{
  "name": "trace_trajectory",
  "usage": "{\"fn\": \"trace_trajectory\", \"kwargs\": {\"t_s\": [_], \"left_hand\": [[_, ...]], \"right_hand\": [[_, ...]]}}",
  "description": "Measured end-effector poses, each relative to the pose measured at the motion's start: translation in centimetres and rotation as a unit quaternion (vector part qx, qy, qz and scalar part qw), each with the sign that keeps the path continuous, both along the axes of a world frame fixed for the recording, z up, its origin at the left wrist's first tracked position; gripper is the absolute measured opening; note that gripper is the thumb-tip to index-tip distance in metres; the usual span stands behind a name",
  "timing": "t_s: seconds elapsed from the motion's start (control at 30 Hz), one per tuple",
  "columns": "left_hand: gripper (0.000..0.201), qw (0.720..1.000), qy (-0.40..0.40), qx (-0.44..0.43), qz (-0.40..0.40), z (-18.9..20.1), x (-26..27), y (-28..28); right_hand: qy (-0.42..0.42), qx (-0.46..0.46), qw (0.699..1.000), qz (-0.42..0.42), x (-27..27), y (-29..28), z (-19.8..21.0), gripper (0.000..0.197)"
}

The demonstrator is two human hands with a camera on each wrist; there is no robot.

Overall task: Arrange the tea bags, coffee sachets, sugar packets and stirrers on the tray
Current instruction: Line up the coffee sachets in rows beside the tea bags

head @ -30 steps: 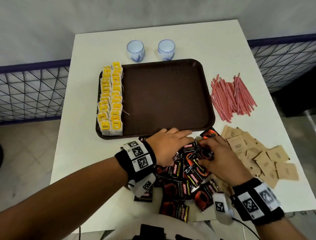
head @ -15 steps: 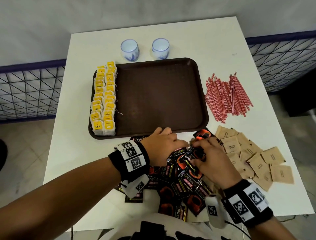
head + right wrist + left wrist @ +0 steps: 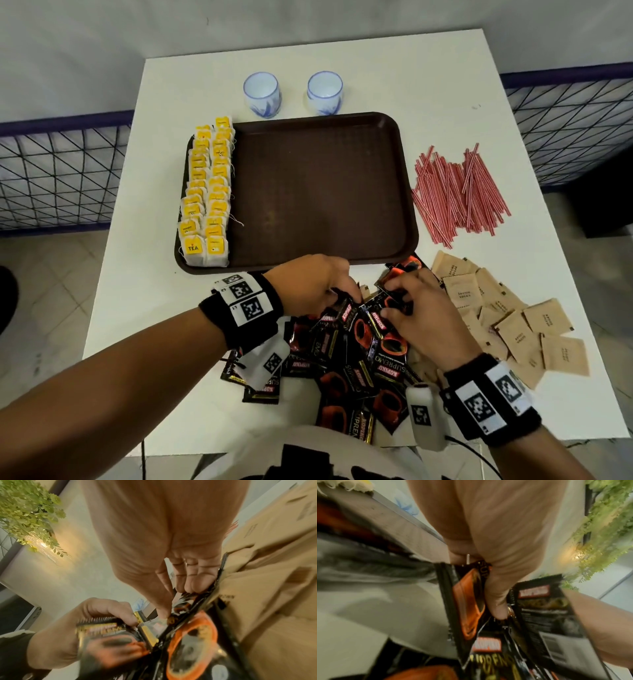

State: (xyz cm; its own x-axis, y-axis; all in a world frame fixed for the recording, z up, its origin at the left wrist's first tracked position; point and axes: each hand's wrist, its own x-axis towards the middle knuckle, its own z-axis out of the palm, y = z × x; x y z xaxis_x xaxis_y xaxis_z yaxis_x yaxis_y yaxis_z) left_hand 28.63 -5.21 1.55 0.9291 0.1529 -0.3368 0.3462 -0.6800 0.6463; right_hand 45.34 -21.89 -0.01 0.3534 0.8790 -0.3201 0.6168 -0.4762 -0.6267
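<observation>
Head view, two cups (image 3: pixel 262 93), one tray (image 3: pixel 407 192), left hand (image 3: pixel 313 284) and right hand (image 3: pixel 423 318) each pinching coffee sachets (image 3: pixel 349 356).

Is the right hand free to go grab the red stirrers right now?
Probably not yet: the right hand is pinching coffee sachets. The stirrers lie uncovered beside the tray, with nothing in the way.

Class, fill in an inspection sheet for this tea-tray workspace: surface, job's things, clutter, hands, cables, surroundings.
Surface: white table.
Job's things: tea bags in two rows along the left side of the brown tray; coffee sachets, sugar packets and stirrers lie off it.
Clutter: two cups behind the tray.
Hands: left hand and right hand each grip coffee sachets.
Cables: black lead below the right wrist.
Surroundings: mesh railing, tiled floor.
</observation>
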Motion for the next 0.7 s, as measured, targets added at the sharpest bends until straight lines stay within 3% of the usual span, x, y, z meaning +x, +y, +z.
{"fn": "trace_trajectory", "kwargs": {"t_s": [0.23,0.4,0.5,0.7], "left_hand": [[0.034,0.982,-0.12,-0.075,0.126,-0.3,-0.9,0.9],[0.033,0.962,-0.169,-0.1,0.191,0.0,-0.8,1.5],[0.036,0.951,-0.169,-0.123,0.226,0.5,-0.7,1.6],[0.047,0.92,-0.156,-0.176,0.314,1.7,-0.9,1.2]], "right_hand": [[0.06,0.083,0.994,-0.037,0.2,0.7,0.8,0.017],[0.2,0.042,0.978,-0.04,-0.1,2.6,2.8,0.043],[0.193,0.04,0.98,-0.014,-0.4,4.1,3.0,0.054],[0.212,0.047,0.976,-0.005,-1.2,6.8,2.3,0.054]]}}
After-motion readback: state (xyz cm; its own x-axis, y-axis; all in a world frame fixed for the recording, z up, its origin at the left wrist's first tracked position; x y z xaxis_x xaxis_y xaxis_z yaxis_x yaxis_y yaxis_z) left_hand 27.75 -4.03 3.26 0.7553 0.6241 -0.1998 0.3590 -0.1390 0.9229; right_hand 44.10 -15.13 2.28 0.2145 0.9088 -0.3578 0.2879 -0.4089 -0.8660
